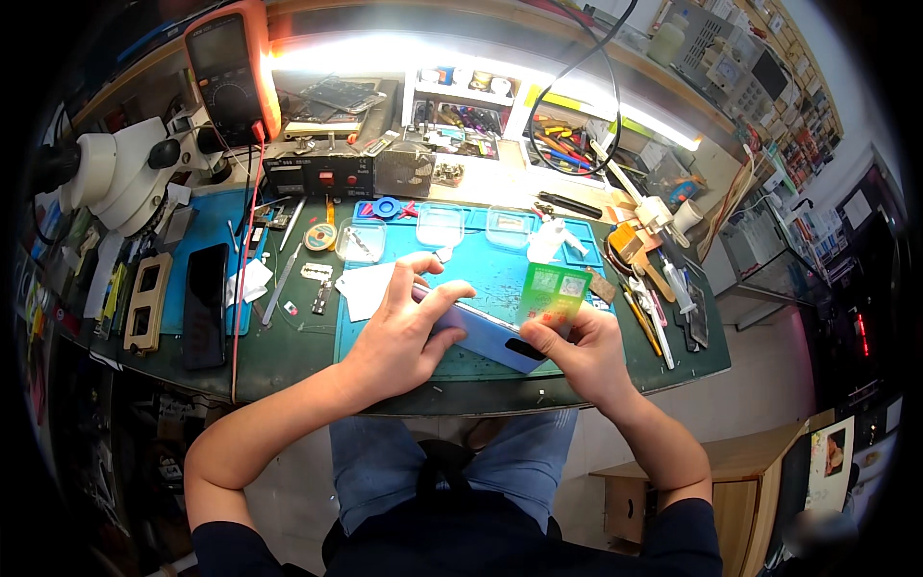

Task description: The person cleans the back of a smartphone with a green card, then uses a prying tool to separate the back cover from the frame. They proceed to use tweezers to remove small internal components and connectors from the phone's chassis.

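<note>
A blue smartphone (481, 337) is held on its edge above the blue work mat (385, 332), tilted down to the right, its dark camera strip at the right end. My left hand (409, 337) grips the phone's left end between thumb and fingers. In my right hand (586, 351) a thin green printed card (550, 291) is pinched between thumb and fingers. The card stands up against the phone's upper edge near the camera strip; whether it goes into a seam I cannot tell. The right fingers behind the card are partly hidden.
Small clear boxes (439, 225) line the mat's far side. A black phone (206, 308) lies left, near a white microscope (120, 178). An orange multimeter (231, 72) stands behind. Tweezers, brushes and a syringe (679, 288) lie at right. A black cable (615, 87) loops overhead.
</note>
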A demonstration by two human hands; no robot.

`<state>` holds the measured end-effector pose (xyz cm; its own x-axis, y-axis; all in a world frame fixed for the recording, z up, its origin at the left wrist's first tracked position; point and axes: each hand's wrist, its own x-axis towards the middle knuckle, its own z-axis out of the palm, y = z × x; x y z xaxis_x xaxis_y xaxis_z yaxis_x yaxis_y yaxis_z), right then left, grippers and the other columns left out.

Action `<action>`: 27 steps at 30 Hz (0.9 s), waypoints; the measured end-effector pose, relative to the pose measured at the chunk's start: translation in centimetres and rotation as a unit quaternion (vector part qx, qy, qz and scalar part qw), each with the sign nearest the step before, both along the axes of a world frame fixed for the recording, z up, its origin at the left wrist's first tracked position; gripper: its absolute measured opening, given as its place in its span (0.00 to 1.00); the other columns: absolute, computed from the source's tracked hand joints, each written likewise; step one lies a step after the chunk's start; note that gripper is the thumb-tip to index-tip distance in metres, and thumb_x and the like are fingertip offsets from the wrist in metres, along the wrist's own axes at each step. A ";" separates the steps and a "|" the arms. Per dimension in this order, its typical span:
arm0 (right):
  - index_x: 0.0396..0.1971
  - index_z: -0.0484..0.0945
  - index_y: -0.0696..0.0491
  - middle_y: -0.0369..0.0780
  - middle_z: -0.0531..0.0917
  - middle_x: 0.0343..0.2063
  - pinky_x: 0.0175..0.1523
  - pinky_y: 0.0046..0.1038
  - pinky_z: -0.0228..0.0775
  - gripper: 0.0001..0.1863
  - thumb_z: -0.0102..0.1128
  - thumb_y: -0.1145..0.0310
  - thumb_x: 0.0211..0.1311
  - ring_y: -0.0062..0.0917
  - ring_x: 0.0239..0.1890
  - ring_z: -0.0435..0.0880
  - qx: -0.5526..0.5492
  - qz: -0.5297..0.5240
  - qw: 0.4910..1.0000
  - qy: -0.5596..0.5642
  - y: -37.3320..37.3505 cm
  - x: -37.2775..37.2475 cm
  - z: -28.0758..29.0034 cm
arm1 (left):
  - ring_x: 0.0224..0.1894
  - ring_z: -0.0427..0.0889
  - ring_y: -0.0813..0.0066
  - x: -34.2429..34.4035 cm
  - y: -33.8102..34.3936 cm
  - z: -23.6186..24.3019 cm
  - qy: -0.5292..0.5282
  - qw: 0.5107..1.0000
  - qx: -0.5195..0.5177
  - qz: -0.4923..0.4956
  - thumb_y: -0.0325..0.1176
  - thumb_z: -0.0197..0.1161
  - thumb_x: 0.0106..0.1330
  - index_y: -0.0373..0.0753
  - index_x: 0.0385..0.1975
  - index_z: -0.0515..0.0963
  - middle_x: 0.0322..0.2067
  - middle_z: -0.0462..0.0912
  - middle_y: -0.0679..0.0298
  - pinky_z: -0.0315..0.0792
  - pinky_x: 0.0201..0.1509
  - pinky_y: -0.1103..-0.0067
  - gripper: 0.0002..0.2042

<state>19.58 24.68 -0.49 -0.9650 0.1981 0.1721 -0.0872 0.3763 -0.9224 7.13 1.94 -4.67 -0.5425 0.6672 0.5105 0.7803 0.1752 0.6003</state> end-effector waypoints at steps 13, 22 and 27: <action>0.35 0.90 0.54 0.33 0.88 0.34 0.34 0.22 0.72 0.07 0.75 0.66 0.63 0.11 0.31 0.79 -0.008 0.067 0.995 -0.068 1.1 -0.8 1.4 | 0.51 0.73 0.57 0.0 0.0 0.1 0.008 1.000 -0.013 -0.002 0.25 0.75 0.59 0.46 0.59 0.76 0.60 0.60 0.52 0.74 0.60 0.65 0.26; 0.38 0.90 0.51 0.35 0.82 0.30 0.36 0.24 0.72 0.09 0.77 0.66 0.58 0.23 0.31 0.78 0.225 0.100 0.965 0.093 1.6 -1.1 1.6 | 0.56 0.71 0.57 -0.6 0.1 0.6 0.009 1.000 -0.020 -0.015 0.26 0.75 0.59 0.48 0.64 0.74 0.63 0.61 0.52 0.73 0.63 0.64 0.31; 0.39 0.88 0.55 0.32 0.84 0.32 0.39 0.22 0.72 0.08 0.74 0.67 0.65 0.16 0.32 0.78 0.093 0.062 0.994 0.002 1.6 -0.7 1.3 | 0.58 0.71 0.53 -0.1 0.0 1.5 0.186 0.981 -0.048 0.031 0.32 0.77 0.56 0.44 0.66 0.73 0.57 0.69 0.55 0.69 0.67 0.61 0.34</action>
<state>18.84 26.30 0.77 -0.9793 0.0419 0.1982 -0.1469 0.5264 -0.8374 7.03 1.91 -3.21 -0.3716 0.6935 0.6173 0.9284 0.2713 0.2540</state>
